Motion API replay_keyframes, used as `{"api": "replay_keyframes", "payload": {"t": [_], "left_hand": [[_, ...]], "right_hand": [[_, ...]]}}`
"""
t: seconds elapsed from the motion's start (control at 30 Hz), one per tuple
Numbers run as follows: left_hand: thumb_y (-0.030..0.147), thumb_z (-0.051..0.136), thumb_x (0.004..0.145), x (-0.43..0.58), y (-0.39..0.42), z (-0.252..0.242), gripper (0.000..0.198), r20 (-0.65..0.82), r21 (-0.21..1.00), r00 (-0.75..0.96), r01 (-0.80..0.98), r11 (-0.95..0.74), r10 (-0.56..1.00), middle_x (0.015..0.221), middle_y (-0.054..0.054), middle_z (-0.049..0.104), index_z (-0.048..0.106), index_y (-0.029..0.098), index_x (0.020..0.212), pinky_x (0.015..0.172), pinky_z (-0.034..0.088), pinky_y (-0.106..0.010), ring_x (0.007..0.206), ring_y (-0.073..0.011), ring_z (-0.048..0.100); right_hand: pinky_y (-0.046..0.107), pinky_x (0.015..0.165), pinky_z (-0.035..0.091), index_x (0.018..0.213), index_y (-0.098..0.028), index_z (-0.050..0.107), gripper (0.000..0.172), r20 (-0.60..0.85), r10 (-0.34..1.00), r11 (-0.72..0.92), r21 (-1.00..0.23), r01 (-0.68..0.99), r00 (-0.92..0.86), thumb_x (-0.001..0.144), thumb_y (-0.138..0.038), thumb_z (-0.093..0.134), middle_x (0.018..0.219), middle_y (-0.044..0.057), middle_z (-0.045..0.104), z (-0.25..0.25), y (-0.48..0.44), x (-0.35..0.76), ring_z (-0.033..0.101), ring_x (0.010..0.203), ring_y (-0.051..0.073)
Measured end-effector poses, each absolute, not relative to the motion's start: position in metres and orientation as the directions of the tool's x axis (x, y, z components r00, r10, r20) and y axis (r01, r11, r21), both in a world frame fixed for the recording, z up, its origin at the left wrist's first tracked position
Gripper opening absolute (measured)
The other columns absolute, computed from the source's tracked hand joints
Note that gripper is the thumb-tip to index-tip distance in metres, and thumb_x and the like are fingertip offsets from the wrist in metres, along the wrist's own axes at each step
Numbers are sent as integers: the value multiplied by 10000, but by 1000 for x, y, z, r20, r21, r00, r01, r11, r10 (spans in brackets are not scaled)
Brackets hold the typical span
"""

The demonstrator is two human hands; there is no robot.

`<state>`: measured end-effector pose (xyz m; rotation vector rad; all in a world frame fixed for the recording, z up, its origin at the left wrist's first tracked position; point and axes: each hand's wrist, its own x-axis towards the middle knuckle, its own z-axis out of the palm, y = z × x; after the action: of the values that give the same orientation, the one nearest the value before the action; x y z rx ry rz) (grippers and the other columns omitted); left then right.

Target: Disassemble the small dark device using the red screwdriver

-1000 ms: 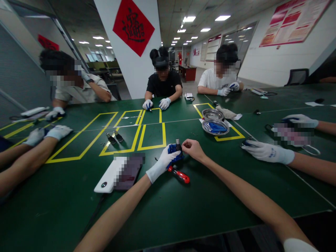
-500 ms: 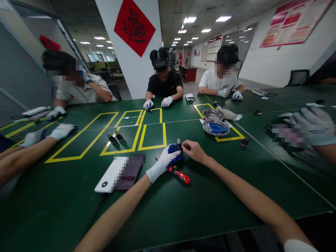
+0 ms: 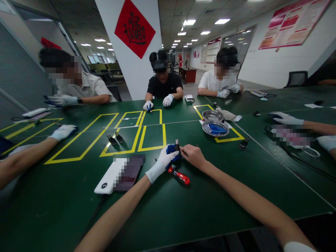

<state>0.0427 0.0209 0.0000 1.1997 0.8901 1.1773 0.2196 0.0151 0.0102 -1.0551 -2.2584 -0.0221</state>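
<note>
My left hand (image 3: pixel 164 160), in a white glove with a blue palm, is closed around a small black cylindrical part with a silver metal tip (image 3: pixel 177 142). The part stands upright, its lower end hidden by the fingers. My right hand (image 3: pixel 194 156) is bare, its fingertips pinched together against the part's right side. Whatever they pinch is too small to make out. Just below both hands lies a red-and-black screwdriver (image 3: pixel 180 176). Two similar black parts (image 3: pixel 111 139) rest on the table to the left, and another (image 3: pixel 244 143) lies to the right.
Yellow tape (image 3: pixel 81 158) marks rectangles on the green table (image 3: pixel 147 217). A white power bank (image 3: pixel 107 178) and a dark phone (image 3: pixel 130 175) lie left of my hands. Metal bowls (image 3: pixel 207 133), one holding blue-and-white cloth, stand ahead right. Several gloved people sit around.
Both my hands stay at the part, shifting only slightly. The co-worker at far left lowers a hand from the head, and the one at right draws a gloved hand back from the pink device.
</note>
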Motion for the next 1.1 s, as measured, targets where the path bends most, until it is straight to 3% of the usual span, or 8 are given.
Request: {"api": "replay_keyframes", "payload": {"t": [0.23, 0.4, 0.57, 0.67, 0.83, 0.97, 1.1], "left_hand": [[277, 730, 672, 41, 24, -1, 427, 104, 983, 157, -167, -77, 982, 984, -84, 659, 580, 134, 1045, 875, 489, -382, 879, -186, 625], [292, 732, 674, 41, 23, 1, 422, 88, 977, 138, -207, -58, 987, 944, -63, 649, 571, 141, 1034, 831, 504, -352, 841, -172, 620], [289, 730, 690, 37, 27, -1, 479, 60, 970, 164, -243, -18, 985, 1020, -83, 634, 544, 162, 1114, 841, 509, -363, 884, -185, 628], [302, 721, 705, 35, 29, -1, 501, -2, 949, 182, -309, 59, 983, 1092, -103, 614, 523, 184, 1150, 825, 523, -397, 876, -199, 643], [293, 728, 698, 34, 30, -1, 496, -48, 916, 222, -379, 132, 974, 1096, -105, 610, 523, 189, 1137, 785, 542, -409, 821, -193, 657], [307, 736, 687, 35, 30, -2, 515, -24, 954, 185, -288, 78, 982, 1110, -118, 618, 540, 166, 1142, 836, 523, -407, 865, -194, 652], [344, 716, 700, 36, 27, -1, 517, 44, 983, 190, -183, -9, 981, 1112, -131, 628, 554, 152, 1152, 865, 500, -413, 918, -215, 638]], "right_hand": [[289, 793, 472, 1140, -155, 623, 277, 533, 742, 628, -339, 701, -406, 914, -207, 471, 944, 92, 673, 3, 10, 214, 615, 860, 180], [284, 716, 470, 1270, -168, 555, 381, 497, 770, 623, -452, 638, -400, 900, -230, 488, 889, 71, 679, -1, 7, 210, 606, 742, 164], [252, 625, 470, 1059, -175, 668, 271, 471, 839, 544, -720, 431, -272, 891, -268, 478, 828, 40, 697, 2, 16, 215, 615, 663, 141], [254, 606, 476, 1010, -160, 661, 258, 455, 881, 465, -778, 422, -131, 879, -289, 479, 738, 30, 682, 10, 34, 235, 614, 618, 141], [285, 634, 500, 963, -143, 659, 239, 397, 914, 300, -800, 521, 83, 823, -299, 544, 773, 56, 690, 17, 64, 280, 639, 679, 168], [310, 697, 508, 953, -151, 664, 224, 386, 922, 340, -775, 532, -27, 817, -298, 564, 827, 58, 688, 15, 56, 279, 641, 739, 172], [303, 745, 503, 1079, -178, 619, 277, 421, 881, 472, -751, 463, -216, 836, -298, 565, 936, 52, 668, 20, 27, 243, 627, 813, 158]]}}
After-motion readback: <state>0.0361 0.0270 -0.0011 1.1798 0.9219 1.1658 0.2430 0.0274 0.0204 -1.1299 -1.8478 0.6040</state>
